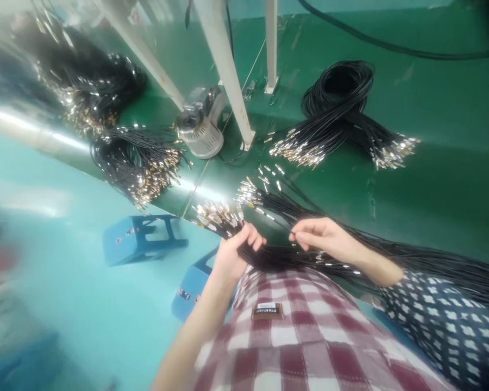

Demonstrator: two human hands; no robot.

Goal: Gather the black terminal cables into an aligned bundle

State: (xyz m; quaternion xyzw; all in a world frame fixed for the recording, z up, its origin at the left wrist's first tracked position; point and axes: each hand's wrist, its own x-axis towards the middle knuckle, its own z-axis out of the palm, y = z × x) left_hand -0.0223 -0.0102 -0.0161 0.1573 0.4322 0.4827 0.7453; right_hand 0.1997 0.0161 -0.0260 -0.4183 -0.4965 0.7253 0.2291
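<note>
The left hand [232, 252] is closed tight around a bundle of black cables [277, 255] low on the green bench [432, 163], near 6 o'clock. The right hand [321, 234] pinches one cable. Pulling could tangle the gold ends [220, 214] or make cables slip off the edge.

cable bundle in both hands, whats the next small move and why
Probably slide the right hand along the pinched strand to draw it out of the cable bundle. The left hand already clamps the bundle just behind its gold connector ends, and those still lie fanned and uneven.
</note>
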